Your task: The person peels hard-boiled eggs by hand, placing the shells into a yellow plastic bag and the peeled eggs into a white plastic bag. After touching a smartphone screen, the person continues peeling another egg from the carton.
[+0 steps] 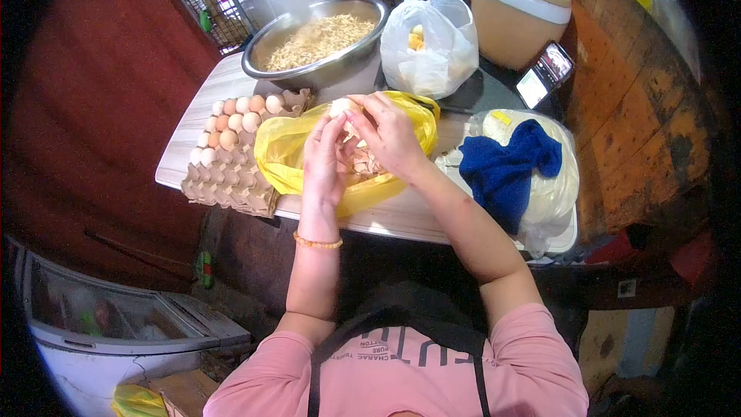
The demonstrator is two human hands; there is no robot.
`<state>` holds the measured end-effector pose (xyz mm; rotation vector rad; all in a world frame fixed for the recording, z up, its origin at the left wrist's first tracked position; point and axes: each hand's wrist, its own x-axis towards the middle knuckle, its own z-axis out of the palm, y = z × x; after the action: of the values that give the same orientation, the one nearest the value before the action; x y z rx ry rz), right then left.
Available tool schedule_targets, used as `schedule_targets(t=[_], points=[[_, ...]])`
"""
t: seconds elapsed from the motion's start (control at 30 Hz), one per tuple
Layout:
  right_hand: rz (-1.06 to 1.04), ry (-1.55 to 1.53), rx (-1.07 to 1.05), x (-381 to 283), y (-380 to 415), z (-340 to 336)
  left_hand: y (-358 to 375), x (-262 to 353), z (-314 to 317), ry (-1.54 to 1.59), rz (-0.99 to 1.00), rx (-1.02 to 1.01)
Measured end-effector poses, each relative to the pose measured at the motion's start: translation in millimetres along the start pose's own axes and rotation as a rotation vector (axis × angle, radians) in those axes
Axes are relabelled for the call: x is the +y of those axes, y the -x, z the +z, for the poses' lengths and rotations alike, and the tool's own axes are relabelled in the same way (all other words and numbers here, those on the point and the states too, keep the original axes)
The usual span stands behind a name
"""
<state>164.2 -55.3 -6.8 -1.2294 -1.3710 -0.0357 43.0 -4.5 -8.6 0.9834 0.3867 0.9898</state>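
Over a yellow plastic bag point(282, 147), both hands meet around a pale egg point(343, 107). My left hand point(326, 156) grips it from the left and below, fingers bent. From the right, my right hand point(388, 133) has its thumb and fingers closed on the same egg. Broken eggshells point(364, 162) lie inside the open bag beneath the hands. To the left stands a cardboard egg tray point(231, 177), its far part holding several white and brown eggs point(251, 121) and its near cups bare.
Behind the bag are a metal basin point(370, 19) of pale shredded food, a white plastic bag point(432, 54) and a beige lidded container point(513, 15). A propped phone point(545, 76) and a blue cloth point(502, 170) on a plastic-wrapped bundle point(559, 174) are at right.
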Motion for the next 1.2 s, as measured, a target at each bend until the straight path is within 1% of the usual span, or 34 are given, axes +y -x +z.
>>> schedule_targets(t=[0.03,0.13,0.27,0.33,0.47,0.53,0.77,0.87,0.97,1.03,1.07,1.13,1.2], points=[[0.024,-0.065,-0.035,-0.4,-0.1,0.0,-0.6,-0.8,-0.5,-0.010,-0.015,0.012],[-0.003,-0.053,-0.052,4.7,0.9,1.4,2.7,0.6,6.6,-0.077,0.000,0.062],[-0.017,-0.035,-0.062,9.9,1.4,2.9,5.4,0.1,4.2,-0.095,0.002,0.031],[-0.054,0.083,-0.075,10.8,2.6,3.8,2.1,-5.6,-2.2,-0.140,-0.015,0.093],[-0.126,0.173,-0.069,12.7,5.2,6.6,1.3,-11.0,-6.2,-0.164,0.007,0.109],[-0.150,0.226,-0.046,14.0,6.3,9.7,2.2,-11.3,-7.4,-0.174,0.010,0.095],[-0.139,0.281,-0.010,19.5,8.0,12.7,0.9,-14.9,-9.3,-0.172,0.001,0.097],[-0.124,0.309,0.052,18.5,5.1,9.3,3.0,-10.7,-3.1,-0.119,0.051,0.119],[-0.112,0.278,0.052,17.6,3.3,6.0,3.4,-6.5,-1.5,-0.098,0.051,0.138],[-0.044,0.090,-0.038,13.0,4.2,4.6,4.1,-5.7,-1.2,-0.098,0.068,0.130],[-0.044,0.090,-0.038,10.4,3.8,3.3,2.8,-6.2,-3.2,-0.098,0.068,0.130],[-0.012,-0.034,-0.078,5.9,3.2,1.9,0.1,-6.5,-6.9,-0.084,0.060,0.128],[-0.027,-0.069,-0.046,3.6,4.9,6.2,1.4,-5.0,-5.2,-0.070,0.050,0.119]])
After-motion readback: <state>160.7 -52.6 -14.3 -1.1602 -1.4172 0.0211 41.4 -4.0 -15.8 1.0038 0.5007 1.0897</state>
